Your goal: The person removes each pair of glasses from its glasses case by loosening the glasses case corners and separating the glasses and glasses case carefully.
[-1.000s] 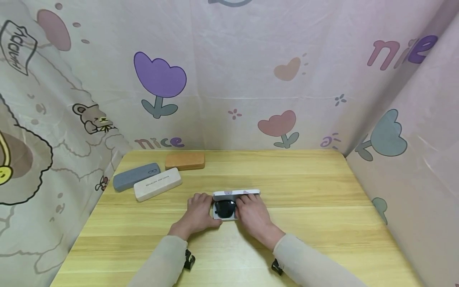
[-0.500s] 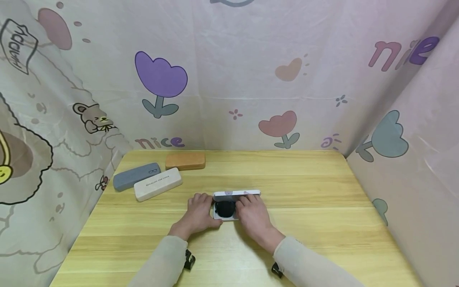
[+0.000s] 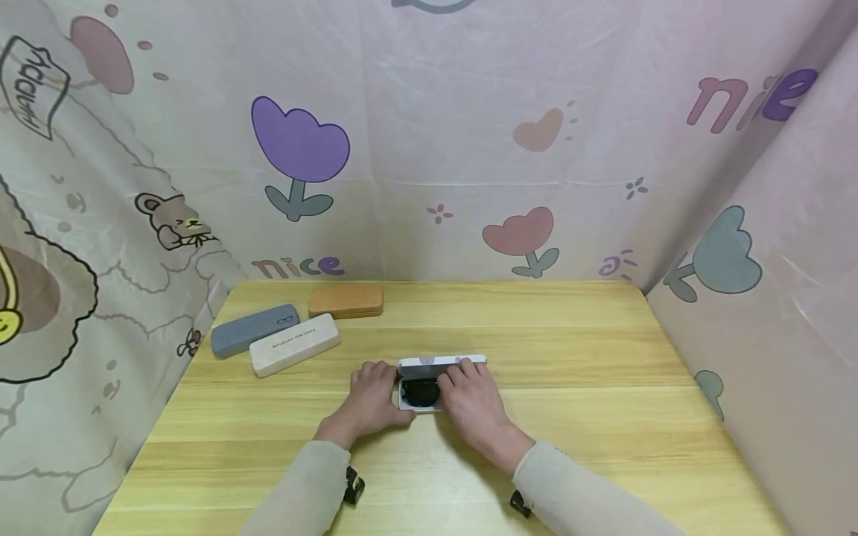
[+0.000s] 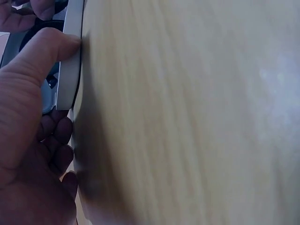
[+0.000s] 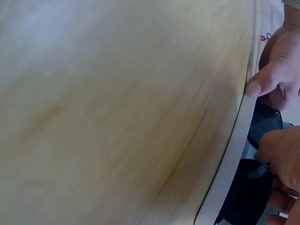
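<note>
An open glasses case (image 3: 442, 362) with a white patterned lid lies near the middle of the table, its lid raised at the back. Dark sunglasses (image 3: 421, 393) are inside it; the right hand covers their right part in the head view. My left hand (image 3: 372, 394) grips the case's left end, thumb on the front wall (image 4: 70, 70) and fingers behind. My right hand (image 3: 472, 402) reaches into the case, fingers curled. The right wrist view shows its fingertips pinching the sunglasses at the middle, between the two dark lenses (image 5: 246, 192).
To the back left lie a blue-grey glasses case (image 3: 255, 330), a cream one with printed lettering (image 3: 295, 345) and a tan-brown one (image 3: 345, 301), all closed. Patterned curtains (image 3: 429, 149) stand around the wooden table (image 3: 570, 357).
The visible lens has tilted and looks darker and lower in the case. My right hand has shifted very slightly; the left hand keeps its grip on the case.
</note>
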Available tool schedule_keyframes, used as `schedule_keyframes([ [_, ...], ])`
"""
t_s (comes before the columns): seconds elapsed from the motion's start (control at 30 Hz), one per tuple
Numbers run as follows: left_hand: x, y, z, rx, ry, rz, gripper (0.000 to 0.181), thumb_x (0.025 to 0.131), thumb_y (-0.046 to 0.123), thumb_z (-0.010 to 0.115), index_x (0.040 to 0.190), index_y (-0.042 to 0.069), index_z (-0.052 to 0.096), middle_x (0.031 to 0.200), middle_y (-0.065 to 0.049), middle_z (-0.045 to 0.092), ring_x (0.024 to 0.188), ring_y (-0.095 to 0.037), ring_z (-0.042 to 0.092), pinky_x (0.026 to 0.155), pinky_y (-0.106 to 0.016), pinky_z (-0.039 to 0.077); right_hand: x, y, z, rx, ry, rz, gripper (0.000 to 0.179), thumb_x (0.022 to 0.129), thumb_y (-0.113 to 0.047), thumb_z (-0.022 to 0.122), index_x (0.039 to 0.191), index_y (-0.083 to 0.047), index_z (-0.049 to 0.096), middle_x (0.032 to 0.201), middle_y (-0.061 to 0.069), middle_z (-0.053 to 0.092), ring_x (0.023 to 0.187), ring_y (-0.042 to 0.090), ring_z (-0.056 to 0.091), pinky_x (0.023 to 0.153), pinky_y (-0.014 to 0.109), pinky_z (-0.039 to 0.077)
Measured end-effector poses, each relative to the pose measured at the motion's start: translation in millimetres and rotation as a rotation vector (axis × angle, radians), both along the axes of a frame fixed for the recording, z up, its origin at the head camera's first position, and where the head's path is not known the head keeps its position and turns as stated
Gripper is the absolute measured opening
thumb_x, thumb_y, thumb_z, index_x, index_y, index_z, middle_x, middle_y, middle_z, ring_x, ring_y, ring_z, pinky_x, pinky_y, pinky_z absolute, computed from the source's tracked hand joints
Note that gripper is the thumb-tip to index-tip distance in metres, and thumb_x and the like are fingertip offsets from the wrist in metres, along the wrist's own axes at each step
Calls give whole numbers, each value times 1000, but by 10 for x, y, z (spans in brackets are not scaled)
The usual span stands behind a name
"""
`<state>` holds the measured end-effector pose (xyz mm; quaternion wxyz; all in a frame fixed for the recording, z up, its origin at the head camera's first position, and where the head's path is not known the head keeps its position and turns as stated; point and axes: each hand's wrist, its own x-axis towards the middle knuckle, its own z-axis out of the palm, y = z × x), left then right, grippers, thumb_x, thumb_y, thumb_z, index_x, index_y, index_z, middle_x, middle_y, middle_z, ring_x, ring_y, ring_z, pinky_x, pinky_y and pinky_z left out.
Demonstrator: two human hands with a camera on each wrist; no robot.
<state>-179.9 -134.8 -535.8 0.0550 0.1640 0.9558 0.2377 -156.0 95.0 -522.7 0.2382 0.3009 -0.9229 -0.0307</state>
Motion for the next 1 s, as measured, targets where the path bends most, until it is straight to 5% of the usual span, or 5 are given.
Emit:
schedule_keyframes([
  [0.57, 1, -17, 10, 3, -9, -6, 82, 72, 48, 91, 133, 1, 64, 118, -6, 61, 115, -28, 46, 102, -49, 33, 74, 173, 164, -64, -6, 27, 19, 85, -23, 81, 93, -13, 66, 90, 0, 66, 88, 23, 54, 79, 35, 43],
  [1.0, 1, -35, 54, -29, -31, -11, 86, 75, 50, 88, 137, -4, 60, 129, -12, 61, 124, -34, 45, 108, -55, 31, 29, 871, 324, -151, -58, -21, 17, 81, -15, 81, 89, -15, 66, 92, -2, 69, 90, 21, 55, 78, 35, 42],
])
